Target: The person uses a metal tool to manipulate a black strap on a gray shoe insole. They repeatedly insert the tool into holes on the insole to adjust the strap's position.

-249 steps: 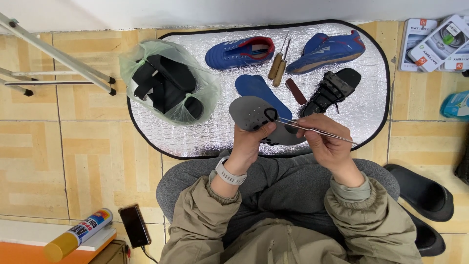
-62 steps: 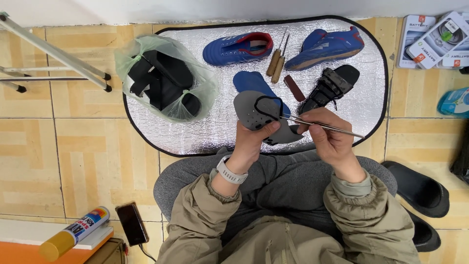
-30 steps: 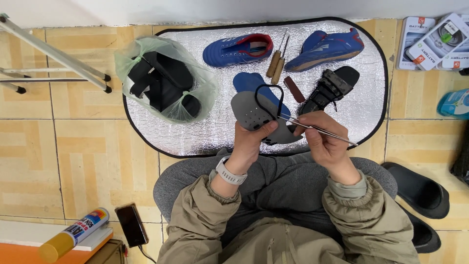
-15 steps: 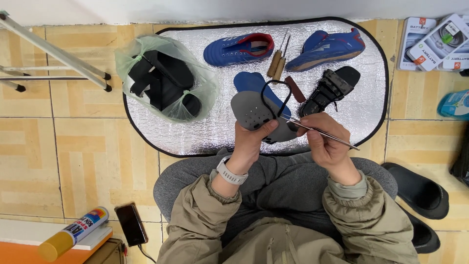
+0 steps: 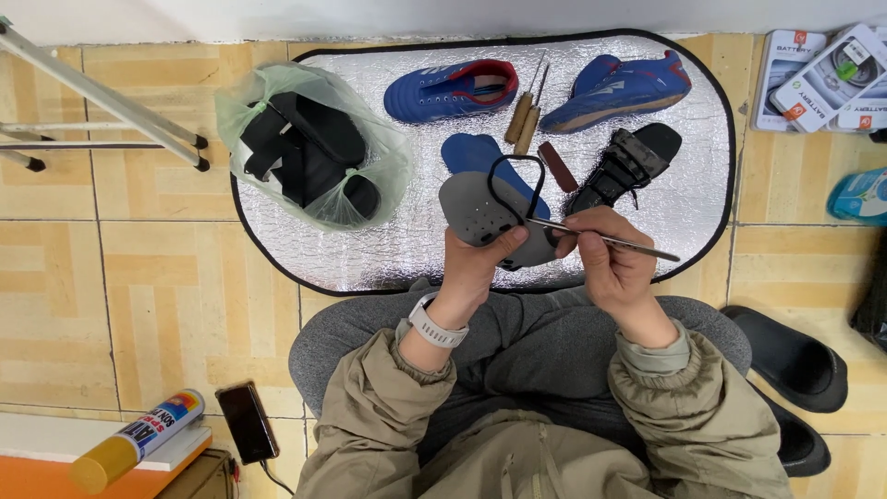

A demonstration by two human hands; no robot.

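left hand grip: clasps grey insole (toe up-left); right hand grip: pinches metal rod, lying left-right

Light: bright, even and diffuse — no single source can be told.
Shadows: soft and faint, close under the blue shoes and the metal stand legs.
Glare: mild crinkled sheen on the silver foil mat, no blown-out patches.
Focus: sharp throughout — the thin metal tool reads crisply.
Distortion: slight wide-angle bowing at the edges.
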